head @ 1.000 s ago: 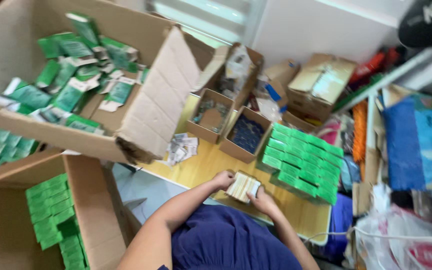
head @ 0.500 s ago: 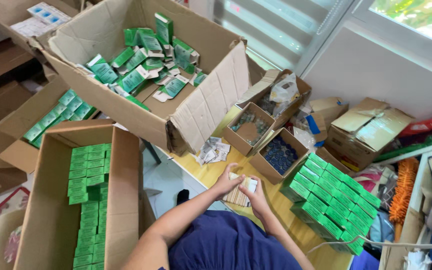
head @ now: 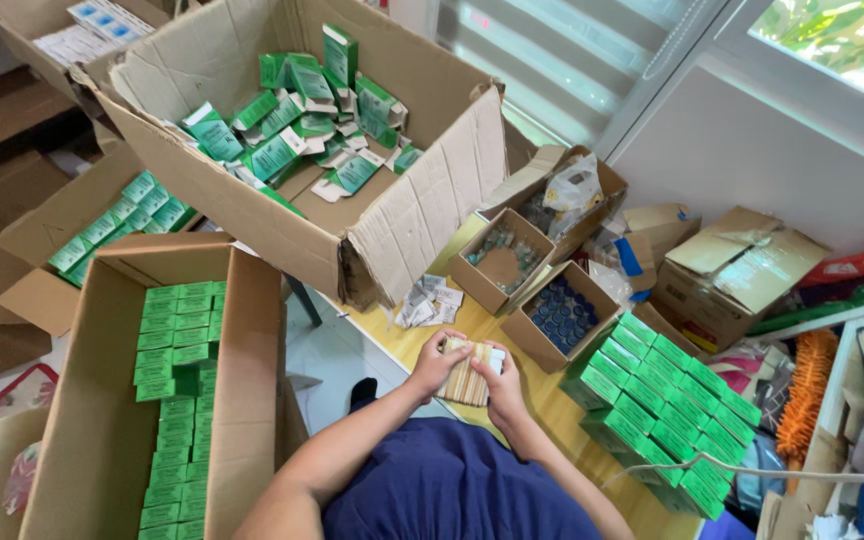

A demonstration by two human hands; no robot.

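Both hands at the near edge of the yellow table, just past the dark blue shirt. Left hand and right hand both curled around a tan ribbed cardboard insert; fingers closed on its left and right edges, thumbs on top. Insert sits low over the table edge; contact with the table not readable.

Near left: long open carton with rows of small green boxes stacked along its right wall.

Near right: block of upright green boxes on the table, well apart from the right hand. White cable runs across its near corner.

Just beyond the hands: small open tray box with dark blue-capped vials, a second tray box with fewer vials, and a loose pile of folded leaflets to the left of them.

Further: big open carton with loose green boxes and leaflets dumped inside; its torn flap overhangs the table's left end. Behind it, another carton of green boxes. Far right: closed brown cartons, orange brush.

Versus half a second earlier: hands hold the same spot and the same grip on the insert; view has shifted slightly, surroundings unchanged.
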